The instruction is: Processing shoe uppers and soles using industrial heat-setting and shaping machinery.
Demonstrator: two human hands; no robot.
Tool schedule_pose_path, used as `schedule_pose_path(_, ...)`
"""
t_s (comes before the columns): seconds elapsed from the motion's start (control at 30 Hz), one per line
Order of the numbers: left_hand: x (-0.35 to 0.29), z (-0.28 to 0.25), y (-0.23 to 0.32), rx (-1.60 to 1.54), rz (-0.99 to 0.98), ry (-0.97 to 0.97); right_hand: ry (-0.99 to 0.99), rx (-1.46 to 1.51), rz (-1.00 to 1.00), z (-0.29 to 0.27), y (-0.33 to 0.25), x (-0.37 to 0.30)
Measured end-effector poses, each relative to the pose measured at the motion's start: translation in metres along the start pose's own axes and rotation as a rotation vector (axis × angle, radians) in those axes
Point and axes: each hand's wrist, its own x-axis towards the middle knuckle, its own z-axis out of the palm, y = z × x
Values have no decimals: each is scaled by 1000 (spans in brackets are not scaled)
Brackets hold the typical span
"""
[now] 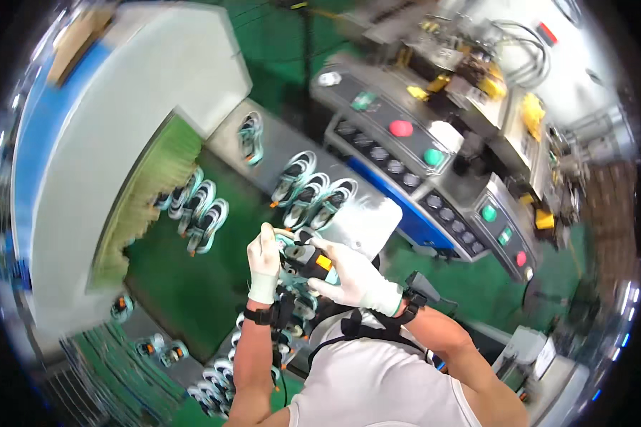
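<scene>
Between my two white-gloved hands is a shoe (308,262), dark with mint-green parts and an orange patch. My left hand (264,260) grips its left end with the fingers upright and close together. From the right, my right hand (357,279) spans the shoe, its fingers along the upper side and its thumb below. Just beyond it, several similar shoes stand in a row on a grey work surface (377,222), among them a mint-edged shoe (334,205). Another shoe (250,139) lies farther off on the same surface.
A curved white machine housing (142,92) with a green bristle curtain (146,192) stands at left. More shoes (208,226) sit near it, and racked shoes (214,384) lie below my left forearm. At right is a machine control panel (399,142) with red and green buttons.
</scene>
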Motion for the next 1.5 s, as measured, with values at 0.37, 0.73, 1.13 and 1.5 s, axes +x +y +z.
schedule_pose_path(0.37, -15, 257, 194, 591, 1428, -720, 372, 221, 479, -168, 56, -138)
schedule_pose_path(0.73, -18, 525, 295, -53, 914, -910, 1459, 1195, 226, -260, 112, -328)
schedule_pose_path(1.13, 84, 812, 201, 576, 737, -724, 1707, 1326, 364, -252, 138, -404)
schedule_pose_path(1.5, 98, 676, 226, 30, 399, -1085, 1673, 1017, 427, -298, 146, -354)
